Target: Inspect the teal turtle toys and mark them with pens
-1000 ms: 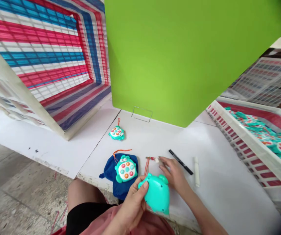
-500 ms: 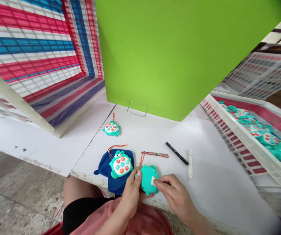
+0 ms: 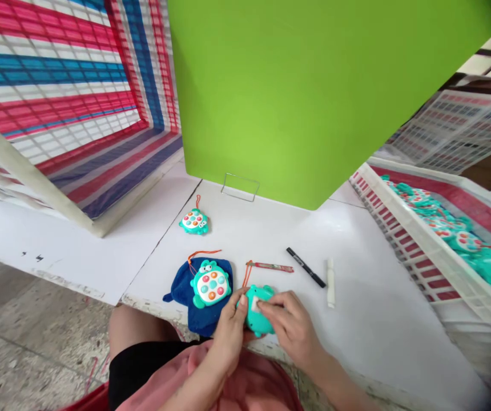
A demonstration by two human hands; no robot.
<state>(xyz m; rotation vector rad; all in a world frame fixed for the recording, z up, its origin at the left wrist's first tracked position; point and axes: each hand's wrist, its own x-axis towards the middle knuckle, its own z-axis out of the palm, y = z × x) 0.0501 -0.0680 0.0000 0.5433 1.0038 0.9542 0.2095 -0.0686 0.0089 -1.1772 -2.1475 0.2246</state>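
My left hand (image 3: 230, 325) grips a teal turtle-shaped toy (image 3: 261, 324) by its left side, its plain back turned up and its orange cord hanging over the table. Between the fingertips of my right hand (image 3: 293, 325) is a small white block (image 3: 255, 303), pressed against the toy's back. Left of my hands, a second turtle toy (image 3: 212, 285) lies buttons up on a dark blue cloth (image 3: 181, 285). Farther back rests a third turtle toy (image 3: 194, 221) with a looped orange cord. Whether the white block is a sponge or an eraser, I cannot tell.
A red pen (image 3: 273, 267), a black marker (image 3: 306, 267) and a white stick (image 3: 330, 282) lie beyond my hands. At right stands a white crate (image 3: 403, 251) full of teal toys. A striped-lined crate (image 3: 95, 225) is at left; a green board (image 3: 297, 103) rises behind.
My right hand has moved left and slightly up, carrying the white block from the right part of the toy's back toward its upper middle. My left hand keeps its hold.
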